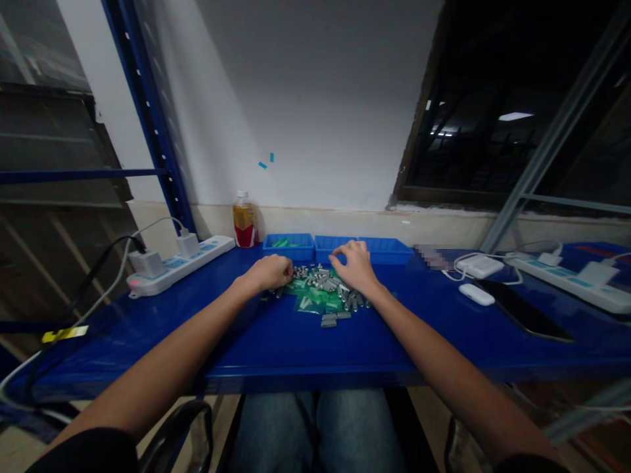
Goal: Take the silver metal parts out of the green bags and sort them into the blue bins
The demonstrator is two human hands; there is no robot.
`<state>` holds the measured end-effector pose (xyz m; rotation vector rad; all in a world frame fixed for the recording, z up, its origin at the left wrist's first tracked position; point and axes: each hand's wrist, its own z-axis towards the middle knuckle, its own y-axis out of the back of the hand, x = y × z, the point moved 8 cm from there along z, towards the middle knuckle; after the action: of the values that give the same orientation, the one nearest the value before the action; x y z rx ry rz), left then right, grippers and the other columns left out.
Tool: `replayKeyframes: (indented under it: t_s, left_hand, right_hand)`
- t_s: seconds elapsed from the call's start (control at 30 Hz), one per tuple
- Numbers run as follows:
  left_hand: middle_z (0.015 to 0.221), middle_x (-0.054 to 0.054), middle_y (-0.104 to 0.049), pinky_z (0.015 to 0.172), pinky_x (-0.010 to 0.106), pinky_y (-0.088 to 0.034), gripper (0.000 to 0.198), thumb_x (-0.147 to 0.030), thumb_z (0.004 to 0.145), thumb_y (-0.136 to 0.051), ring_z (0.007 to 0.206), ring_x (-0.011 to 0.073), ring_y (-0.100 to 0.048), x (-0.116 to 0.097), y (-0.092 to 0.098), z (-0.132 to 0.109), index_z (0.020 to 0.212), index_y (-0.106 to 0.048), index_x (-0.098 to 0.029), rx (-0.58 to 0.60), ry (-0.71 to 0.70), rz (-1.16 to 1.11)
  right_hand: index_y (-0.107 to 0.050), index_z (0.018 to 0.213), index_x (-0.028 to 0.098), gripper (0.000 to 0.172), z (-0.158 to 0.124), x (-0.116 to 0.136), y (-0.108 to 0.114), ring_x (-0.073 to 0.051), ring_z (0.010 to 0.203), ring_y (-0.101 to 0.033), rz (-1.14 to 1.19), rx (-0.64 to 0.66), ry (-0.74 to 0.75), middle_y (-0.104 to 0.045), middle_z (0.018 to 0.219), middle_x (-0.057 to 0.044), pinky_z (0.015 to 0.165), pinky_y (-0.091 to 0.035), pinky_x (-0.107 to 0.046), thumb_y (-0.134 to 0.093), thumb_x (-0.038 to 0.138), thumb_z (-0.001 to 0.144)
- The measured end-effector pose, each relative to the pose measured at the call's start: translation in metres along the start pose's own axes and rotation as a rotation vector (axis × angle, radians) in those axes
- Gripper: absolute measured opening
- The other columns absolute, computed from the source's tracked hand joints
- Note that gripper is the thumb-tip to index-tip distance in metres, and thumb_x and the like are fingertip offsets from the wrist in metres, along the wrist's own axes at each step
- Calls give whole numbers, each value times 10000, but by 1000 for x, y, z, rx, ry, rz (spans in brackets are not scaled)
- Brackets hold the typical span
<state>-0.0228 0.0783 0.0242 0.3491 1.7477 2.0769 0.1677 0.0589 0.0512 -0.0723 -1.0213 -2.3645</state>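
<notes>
A loose pile of small silvery metal cylinders (pixel 323 281) lies on the blue table, with green translucent bags or film (pixel 318 299) beneath and among them. At the pile's left edge, my left hand (pixel 273 270) has its fingers curled together; whatever they hold is hidden. My right hand (pixel 355 264) is over the pile's right side, palm down, thumb and index finger apart, and nothing shows between them. A few cylinders (pixel 329 320) lie apart at the front. Behind the hands, the left blue tray (pixel 288 251) contains green pieces.
More blue trays (pixel 389 251) stand along the wall. A drink bottle (pixel 245 220) is at the back left, near a power strip (pixel 182 263). To the right lie a white case (pixel 476 295), a black phone (pixel 527 312), cables and another power strip (pixel 574 279).
</notes>
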Motion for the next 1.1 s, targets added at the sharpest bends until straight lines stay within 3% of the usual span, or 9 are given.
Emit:
replayKeyframes:
  t_s: [0.13, 0.23, 0.47, 0.6, 0.8, 1.0, 1.1]
  left_hand:
    - [768, 47, -669, 630, 254, -446, 174, -134, 705, -520, 697, 175, -621, -7, 14, 2, 851, -603, -176, -140, -95, -190]
    - [808, 51, -650, 680, 261, -468, 157, -189, 770, -497, 753, 160, -623, -20, 31, -2, 920, -528, -152, -231, -197, -452]
    - [774, 34, -636, 637, 248, -453, 228, -329, 832, -511, 702, 132, -589, -45, 32, -5, 959, -459, -147, -181, -272, -745]
    - [814, 44, -636, 649, 255, -457, 227, -328, 874, -455, 713, 134, -589, -46, 36, -8, 989, -500, -137, -205, -275, -699]
    - [866, 35, -632, 669, 245, -443, 261, -260, 850, -507, 793, 147, -589, -62, 45, -21, 1093, -520, -166, -281, -414, -377]
    - [859, 36, -628, 682, 243, -429, 191, -269, 884, -453, 769, 140, -581, -62, 44, -21, 1015, -545, -165, -331, -393, -284]
    - [853, 41, -632, 651, 243, -412, 217, -296, 907, -420, 740, 145, -581, -60, 44, -20, 1028, -538, -159, -345, -355, -273]
  right_hand:
    - [-646, 896, 199, 156, -5, 32, -3, -232, 901, -462, 103, 57, 153, -583, 832, -63, 800, -371, -368, -565, 318, 833]
    - [-608, 1020, 191, 213, -11, 50, -5, -217, 883, -478, 144, 108, 273, -589, 870, -58, 787, -379, -346, -561, 291, 837]
    - [-592, 937, 185, 138, -16, 65, -4, -215, 870, -489, 83, 103, 345, -588, 892, -70, 778, -379, -338, -505, 265, 865]
    - [-596, 859, 189, 148, -15, 63, 3, -210, 855, -492, 93, 64, 320, -576, 849, -63, 774, -382, -337, -484, 284, 878]
    - [-578, 769, 188, 204, -12, 59, 6, -200, 828, -491, 155, 36, 265, -555, 796, -58, 763, -386, -332, -443, 272, 898]
    - [-558, 752, 190, 224, -13, 60, 3, -190, 814, -496, 165, 49, 275, -556, 782, -52, 765, -386, -323, -418, 259, 913]
    - [-569, 833, 185, 168, -13, 59, 5, -196, 814, -499, 180, 22, 266, -565, 790, -50, 763, -391, -322, -441, 266, 905]
